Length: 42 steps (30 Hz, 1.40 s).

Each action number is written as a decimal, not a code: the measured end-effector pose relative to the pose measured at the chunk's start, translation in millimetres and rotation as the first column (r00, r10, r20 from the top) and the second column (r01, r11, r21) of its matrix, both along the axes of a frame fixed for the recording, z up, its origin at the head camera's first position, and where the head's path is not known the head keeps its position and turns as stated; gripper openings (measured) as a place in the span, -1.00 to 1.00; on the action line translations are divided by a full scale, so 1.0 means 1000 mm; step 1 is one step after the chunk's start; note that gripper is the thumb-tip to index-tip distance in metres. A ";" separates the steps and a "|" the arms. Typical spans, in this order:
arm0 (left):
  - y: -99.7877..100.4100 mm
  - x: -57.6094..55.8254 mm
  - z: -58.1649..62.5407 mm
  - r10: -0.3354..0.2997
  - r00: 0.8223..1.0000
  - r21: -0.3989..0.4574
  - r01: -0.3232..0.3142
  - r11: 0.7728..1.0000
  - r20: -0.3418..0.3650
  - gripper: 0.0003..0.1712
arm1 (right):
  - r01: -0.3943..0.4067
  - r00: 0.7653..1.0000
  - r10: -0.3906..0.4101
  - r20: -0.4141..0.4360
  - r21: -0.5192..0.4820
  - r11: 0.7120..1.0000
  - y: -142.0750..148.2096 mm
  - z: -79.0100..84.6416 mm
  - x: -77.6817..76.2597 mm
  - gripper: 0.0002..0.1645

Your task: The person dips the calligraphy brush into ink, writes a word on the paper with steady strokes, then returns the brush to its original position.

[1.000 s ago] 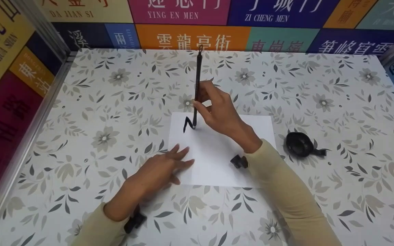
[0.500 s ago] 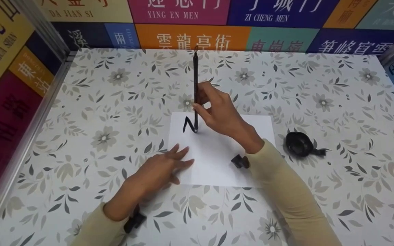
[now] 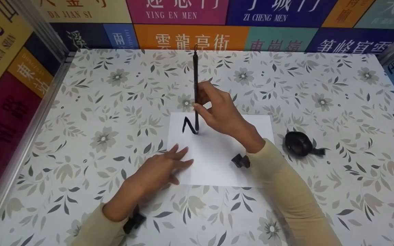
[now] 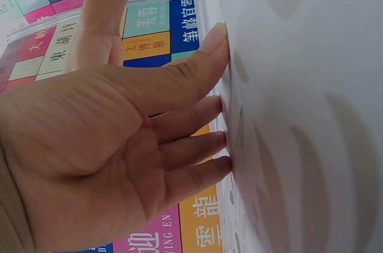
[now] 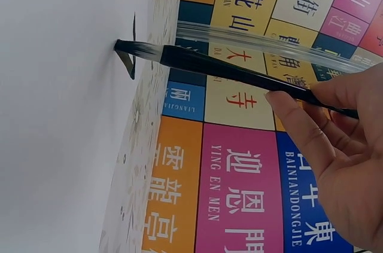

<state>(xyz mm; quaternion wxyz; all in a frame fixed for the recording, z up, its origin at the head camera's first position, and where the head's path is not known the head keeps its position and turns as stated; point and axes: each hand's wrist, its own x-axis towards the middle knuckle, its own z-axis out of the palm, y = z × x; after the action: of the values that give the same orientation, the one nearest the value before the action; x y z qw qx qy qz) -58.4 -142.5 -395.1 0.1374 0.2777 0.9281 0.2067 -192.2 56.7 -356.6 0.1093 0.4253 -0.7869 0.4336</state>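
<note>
My right hand (image 3: 221, 111) pinches a dark calligraphy brush (image 3: 196, 78) between thumb and fingers, its handle nearly upright. In the right wrist view the inky tip of the brush (image 5: 137, 49) touches the white paper (image 5: 54, 115). A black angular stroke (image 3: 187, 124) runs up to a peak, then down to the tip, near the upper left of the paper (image 3: 214, 164). At the paper's lower left corner rests my left hand (image 3: 159, 169), fingers spread. Seen in the left wrist view, fingertips and thumb of the left hand (image 4: 137, 127) press on the sheet.
A small black ink dish (image 3: 299, 143) with a short handle stands right of the paper. The table (image 3: 115, 102) has a floral cover. Panels with printed characters (image 3: 190, 37) rise behind it and along both sides. A black device (image 3: 241, 160) is at the right wrist.
The brush has moved slightly down and to the right, and its handle has become more upright. The stroke's second leg has grown longer. My left hand stays in place.
</note>
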 end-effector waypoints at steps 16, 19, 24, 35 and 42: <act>0.000 0.001 0.001 0.012 1.000 -0.008 -0.012 1.000 0.009 -0.25 | 0.038 0.999 -0.038 0.006 -0.036 0.999 0.003 -0.003 -0.006 -0.68; 0.001 0.001 0.001 0.012 1.000 -0.009 -0.012 1.000 0.011 -0.25 | 0.053 0.999 -0.053 0.005 -0.040 0.998 0.003 -0.003 -0.007 -0.68; 0.000 0.001 0.001 0.004 1.000 -0.006 -0.004 1.000 0.003 -0.25 | 0.070 0.998 -0.070 0.007 -0.051 0.996 0.004 -0.005 -0.009 -0.69; 0.000 0.000 -0.001 0.012 1.000 0.018 -0.012 1.000 -0.004 -0.24 | 0.088 0.995 -0.092 -0.043 -0.093 0.992 0.006 -0.008 -0.014 -0.69; 0.000 0.000 -0.001 0.013 1.000 0.012 -0.013 1.000 -0.004 -0.23 | 0.110 0.990 -0.119 -0.079 -0.114 0.987 0.007 -0.012 -0.018 -0.71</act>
<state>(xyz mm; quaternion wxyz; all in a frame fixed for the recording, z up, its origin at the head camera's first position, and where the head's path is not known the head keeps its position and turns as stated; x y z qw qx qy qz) -58.3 -142.1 -395.9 0.1323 0.2731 0.9289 0.2125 -209.8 63.2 -368.1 0.1909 0.3910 -0.7798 0.4502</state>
